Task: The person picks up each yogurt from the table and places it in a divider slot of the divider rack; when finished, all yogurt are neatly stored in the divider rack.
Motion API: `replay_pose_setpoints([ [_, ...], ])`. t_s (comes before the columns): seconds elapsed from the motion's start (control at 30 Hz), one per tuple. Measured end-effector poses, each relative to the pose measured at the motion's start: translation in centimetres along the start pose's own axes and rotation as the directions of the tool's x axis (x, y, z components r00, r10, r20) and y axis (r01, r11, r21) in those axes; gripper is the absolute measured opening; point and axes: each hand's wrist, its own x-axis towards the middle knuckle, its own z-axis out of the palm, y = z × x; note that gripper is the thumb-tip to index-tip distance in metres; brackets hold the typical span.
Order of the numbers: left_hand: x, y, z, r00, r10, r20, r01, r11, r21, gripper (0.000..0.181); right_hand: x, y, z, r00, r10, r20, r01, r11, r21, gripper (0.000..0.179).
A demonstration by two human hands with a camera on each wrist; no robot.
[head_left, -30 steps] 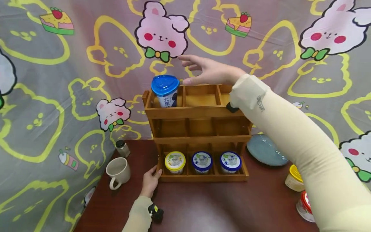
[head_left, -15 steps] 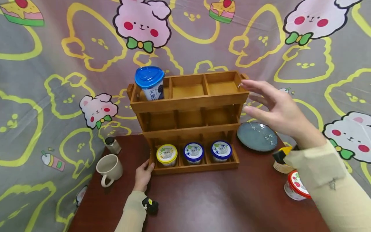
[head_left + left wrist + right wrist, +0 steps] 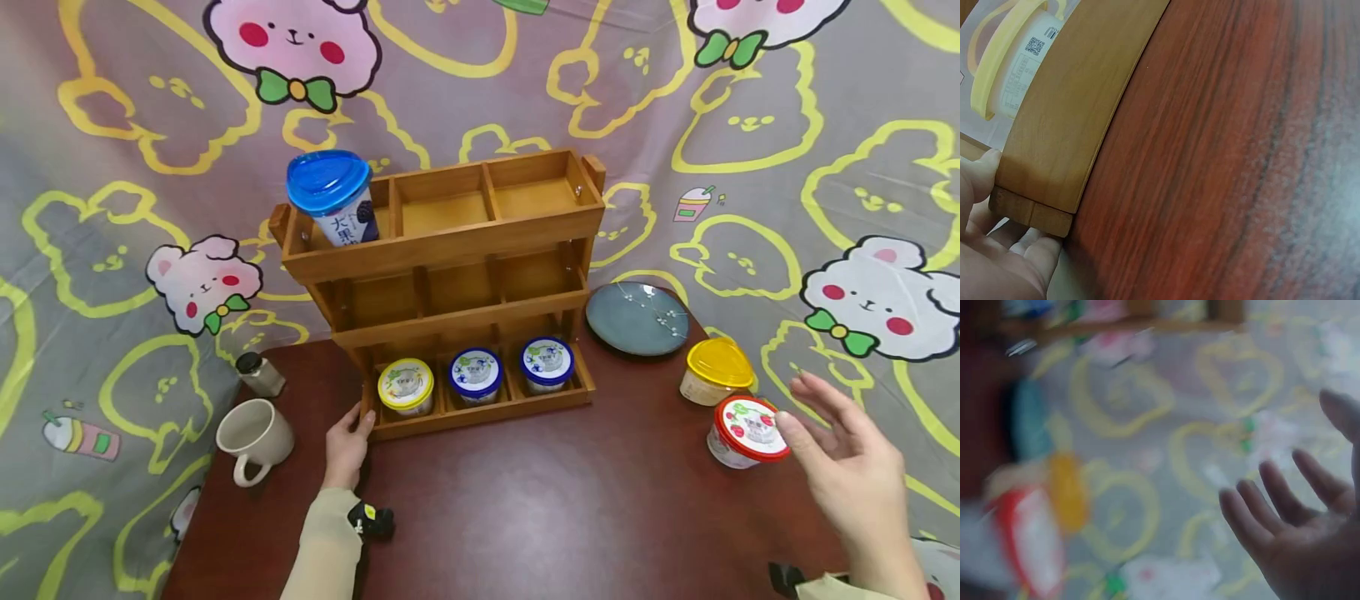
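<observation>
My left hand [image 3: 347, 447] grips the lower left corner of a three-tier wooden rack [image 3: 442, 242]. In the left wrist view, the thumb lies against the rack's side and the fingers [image 3: 1041, 253] curl round its end. Three tubs stand in the bottom tier: a yellow-lidded tub [image 3: 406, 386] and two blue-lidded ones [image 3: 476, 373]. A tall cup with a blue lid [image 3: 330, 196] leans in the top left compartment. My right hand [image 3: 855, 467] holds nothing, fingers spread, beside a red-lidded tub [image 3: 748, 431]. Behind that tub stands a yellow-lidded cup [image 3: 716, 371].
A blue-grey plate [image 3: 636, 318] lies right of the rack. To the left stand a beige mug [image 3: 258, 435] and a small jar with a black lid [image 3: 259, 373]. A patterned curtain [image 3: 675, 108] hangs behind the dark red table [image 3: 525, 500].
My right hand has moved from above the rack's top tier down and right, to beside the red-lidded tub. The left hand stays on the rack's corner. The head view has shifted right and down.
</observation>
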Motion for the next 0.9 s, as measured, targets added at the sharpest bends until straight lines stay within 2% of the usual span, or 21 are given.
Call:
replay_pose_setpoints([
  [0.07, -0.1, 0.0, -0.2, 1.0, 0.001, -0.013, -0.001, 1.0, -0.007, 0.058, -0.7, 2.3, 0.0, 0.997, 0.064, -0.037, -0.069, 0.988, -0.141, 0.065],
  [0.13, -0.1, 0.0, -0.4, 1.0, 0.009, -0.029, -0.009, 1.0, -0.011, 0.057, -1.2, 4.3, 0.3, 0.994, 0.099, -0.05, -0.109, 0.958, -0.265, 0.072],
  [0.23, -0.1, 0.1, -0.5, 0.998, 0.021, -0.055, -0.022, 1.0, -0.019, 0.057, -1.4, 6.8, 1.1, 0.988, 0.145, -0.055, -0.156, 0.933, -0.325, 0.089],
  [0.33, -0.1, 0.3, -0.5, 0.998, 0.021, -0.06, -0.022, 0.999, -0.024, 0.056, -1.3, 8.9, 1.8, 0.972, 0.229, -0.055, -0.235, 0.931, -0.28, 0.104],
  [0.43, -0.1, 0.3, -0.3, 0.999, 0.016, -0.048, -0.017, 1.0, -0.023, 0.055, -1.0, 10.6, 2.3, 0.948, 0.311, -0.067, -0.318, 0.931, -0.181, 0.111],
  [0.6, -0.1, 0.3, 0.0, 0.999, 0.009, -0.043, -0.01, 1.0, -0.023, 0.055, -0.9, 12.7, 3.1, 0.907, 0.415, -0.075, -0.418, 0.907, -0.044, 0.113],
  [0.7, -0.1, 0.2, 0.3, 0.999, 0.015, -0.052, -0.016, 1.0, -0.023, 0.055, -0.8, 13.6, 3.5, 0.886, 0.459, -0.071, -0.461, 0.888, -0.011, 0.112],
  [0.9, 0.1, 0.1, 0.5, 0.998, 0.008, -0.056, -0.009, 1.0, -0.011, 0.055, -0.8, 15.0, 4.1, 0.879, 0.471, -0.074, -0.47, 0.882, 0.038, 0.113],
])
